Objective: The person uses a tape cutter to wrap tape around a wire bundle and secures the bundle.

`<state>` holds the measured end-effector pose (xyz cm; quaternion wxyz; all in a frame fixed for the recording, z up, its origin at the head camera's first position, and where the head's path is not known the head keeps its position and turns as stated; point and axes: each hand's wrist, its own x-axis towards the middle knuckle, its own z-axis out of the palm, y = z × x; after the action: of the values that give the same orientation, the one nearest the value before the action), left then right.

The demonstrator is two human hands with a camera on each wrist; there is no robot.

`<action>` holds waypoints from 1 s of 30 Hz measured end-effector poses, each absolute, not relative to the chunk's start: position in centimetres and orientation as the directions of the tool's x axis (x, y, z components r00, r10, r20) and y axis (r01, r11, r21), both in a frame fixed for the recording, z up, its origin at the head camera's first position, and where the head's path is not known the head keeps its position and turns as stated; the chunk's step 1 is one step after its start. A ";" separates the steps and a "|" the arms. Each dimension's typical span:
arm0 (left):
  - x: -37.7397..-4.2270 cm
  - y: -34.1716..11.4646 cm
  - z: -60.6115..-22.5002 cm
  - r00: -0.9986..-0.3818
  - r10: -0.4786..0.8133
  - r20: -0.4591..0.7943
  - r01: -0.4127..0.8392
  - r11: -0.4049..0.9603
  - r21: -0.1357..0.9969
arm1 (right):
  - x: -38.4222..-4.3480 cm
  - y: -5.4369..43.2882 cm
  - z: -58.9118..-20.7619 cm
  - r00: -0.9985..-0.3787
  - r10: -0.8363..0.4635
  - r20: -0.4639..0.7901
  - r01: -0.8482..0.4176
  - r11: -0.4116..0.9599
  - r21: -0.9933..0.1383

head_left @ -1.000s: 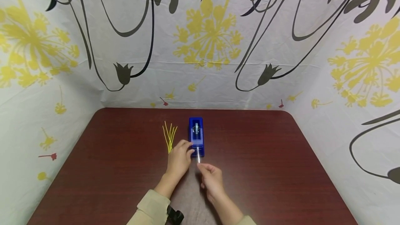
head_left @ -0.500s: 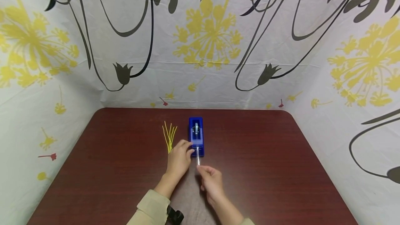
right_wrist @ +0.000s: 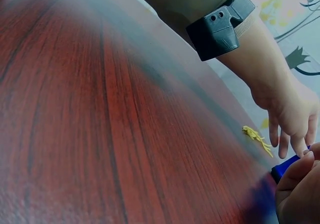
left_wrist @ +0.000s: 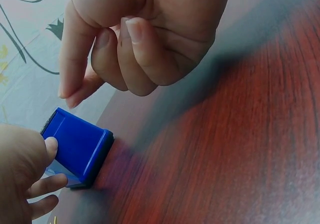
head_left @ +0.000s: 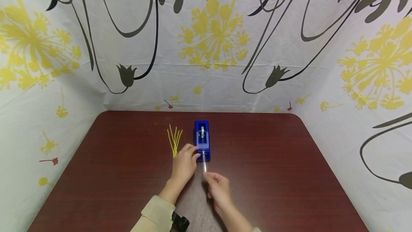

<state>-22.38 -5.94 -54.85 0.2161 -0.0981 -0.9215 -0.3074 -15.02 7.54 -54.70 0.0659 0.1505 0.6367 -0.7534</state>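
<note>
A blue tape dispenser (head_left: 201, 145) stands upright on the table, its roll showing at the far end. My left hand (head_left: 185, 165) holds it at the near left side; in the left wrist view the thumb lies against the dispenser's blue front (left_wrist: 80, 141). A strip of clear tape (head_left: 204, 166) runs from the dispenser toward me. Its end is pinched between thumb and forefinger of my right hand (head_left: 219, 191), whose other fingers curl into the palm in the left wrist view. Only part of the right hand (right_wrist: 300, 191) shows in the right wrist view.
A bundle of thin yellow strands (head_left: 175, 140) lies just left of the dispenser, its near end hidden behind my left hand. The dark red wooden table (head_left: 273, 160) has rounded far corners. Patterned white cloth (head_left: 199, 92) hangs behind it and along both sides.
My right hand has drawn slightly toward me, and the strip of tape between it and the dispenser is a little longer. The left hand and dispenser have stayed put.
</note>
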 end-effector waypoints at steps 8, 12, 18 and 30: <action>-22.4 -5.9 -54.8 -0.887 0.046 0.459 0.314 0.790 0.527 | -15.0 7.6 -55.0 -0.944 0.088 -0.317 0.297 -0.184 -0.937; -22.4 -5.9 -54.7 -0.894 0.047 0.445 0.303 0.794 0.526 | -14.8 7.6 -54.8 -0.946 0.091 -0.310 0.290 -0.185 -0.939; -22.3 -5.8 -54.7 -0.899 0.047 0.435 0.298 0.794 0.530 | -14.5 7.4 -54.7 -0.950 0.091 -0.300 0.281 -0.177 -0.943; -22.4 -5.9 -54.9 -0.885 0.043 0.463 0.317 0.784 0.534 | -14.0 7.3 -54.9 -0.943 0.084 -0.321 0.301 -0.186 -0.935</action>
<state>-22.42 -5.89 -54.85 0.2183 -0.0982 -0.9188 -0.3139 -14.00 7.35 -54.86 0.0721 0.1519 0.6339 -0.7549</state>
